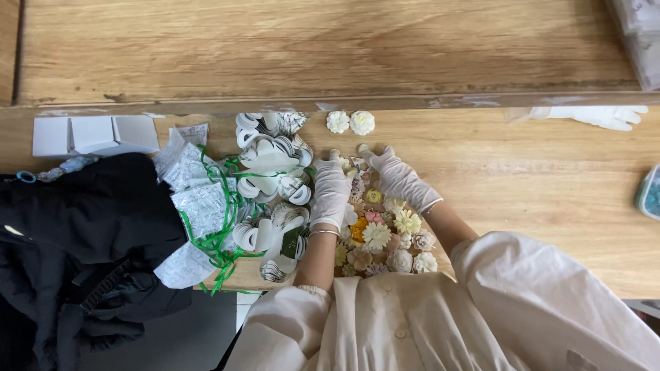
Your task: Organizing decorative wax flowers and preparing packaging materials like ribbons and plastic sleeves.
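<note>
White-gloved left hand (331, 192) and right hand (397, 176) rest loosely open on flower pile (381, 233), fingertips sorting; nothing visibly gripped; two cream flowers (350, 122) set apart.

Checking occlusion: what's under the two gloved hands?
Under the left hand and right hand lies a pile of small flower decorations on the wooden table. Pieces directly beneath the palms are covered.

Gloved hands, left (330, 192) and right (397, 177), rest on small flowers (385, 237).
</note>
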